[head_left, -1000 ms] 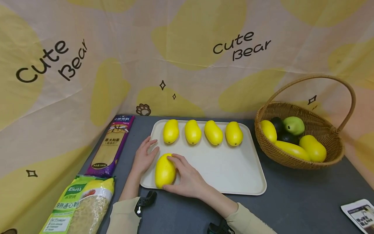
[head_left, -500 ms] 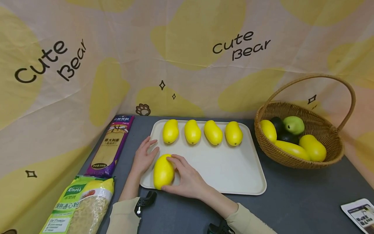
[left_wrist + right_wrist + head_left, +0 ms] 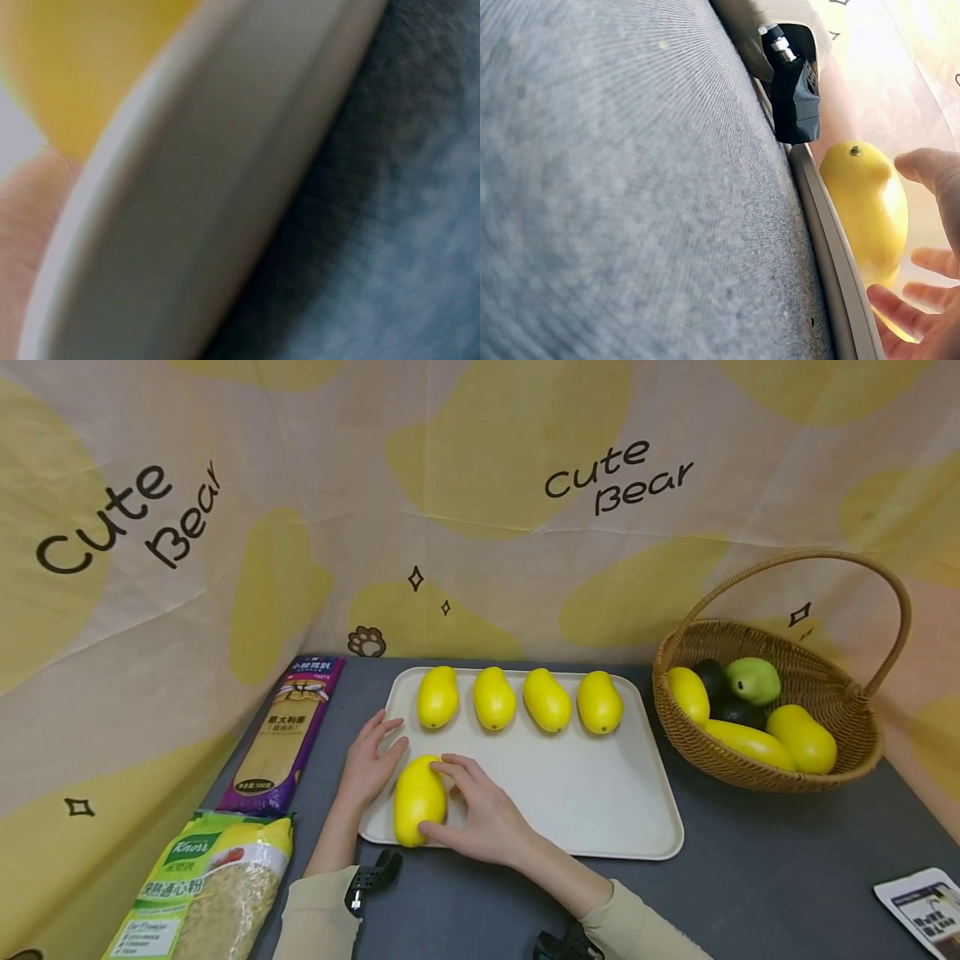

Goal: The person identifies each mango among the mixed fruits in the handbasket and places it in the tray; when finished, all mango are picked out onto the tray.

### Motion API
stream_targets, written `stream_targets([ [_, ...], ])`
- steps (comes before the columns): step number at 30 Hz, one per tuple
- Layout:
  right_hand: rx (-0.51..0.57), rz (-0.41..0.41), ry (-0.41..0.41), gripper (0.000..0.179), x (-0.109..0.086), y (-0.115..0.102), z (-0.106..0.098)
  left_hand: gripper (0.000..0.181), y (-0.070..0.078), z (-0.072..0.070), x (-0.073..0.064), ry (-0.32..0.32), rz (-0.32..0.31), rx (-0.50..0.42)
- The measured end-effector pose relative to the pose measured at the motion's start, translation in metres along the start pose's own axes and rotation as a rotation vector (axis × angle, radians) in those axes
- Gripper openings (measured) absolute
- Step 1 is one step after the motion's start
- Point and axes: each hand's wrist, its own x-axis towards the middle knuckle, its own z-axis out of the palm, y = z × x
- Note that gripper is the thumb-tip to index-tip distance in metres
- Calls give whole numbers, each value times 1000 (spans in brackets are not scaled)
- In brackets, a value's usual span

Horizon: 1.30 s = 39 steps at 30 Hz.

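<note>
Left hand (image 3: 371,767), fingers relaxed, at tray (image 3: 558,802) edge (perhaps for steadying). Right hand (image 3: 486,817), fingers loose, beside front mango (image 3: 417,800). Back 4 mangoes (image 3: 494,698) spaced, probably against bumping.

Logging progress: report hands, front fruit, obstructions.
Right hand beside front fruit, contact unclear. Left hand at edge of tray. Fruit on tray. Nothing visibly blocking.

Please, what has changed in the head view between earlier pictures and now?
The near yellow fruit shifted slightly left on the tray. The right hand moved its thumb a little forward from the fruit's near end; whether it let go is unclear. The left hand, row of four yellow fruits and basket stayed.
</note>
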Motion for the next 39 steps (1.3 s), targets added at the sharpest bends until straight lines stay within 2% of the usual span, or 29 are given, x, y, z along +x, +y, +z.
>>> stream_targets([
  [9,78,-108,101,31,3,6,-9,45,1,1,0,-2,-9,-2],
  [11,111,-87,108,24,3,6,-16,45,2,1,0,-1,-13,-7],
  [16,214,43,90,16,-5,9,-42,45,1,3,0,-1,-10,-17],
  [20,229,93,66,14,-15,15,-71,44,0,3,0,-3,5,-16],
  [27,111,125,34,14,-36,28,-132,44,1,-1,-2,-4,12,-15],
  [34,-130,48,65,13,-61,37,-195,44,1,-1,-2,-8,9,-17],
  [39,-280,89,86,13,-74,40,-240,46,1,-1,-2,-17,-4,-19],
])
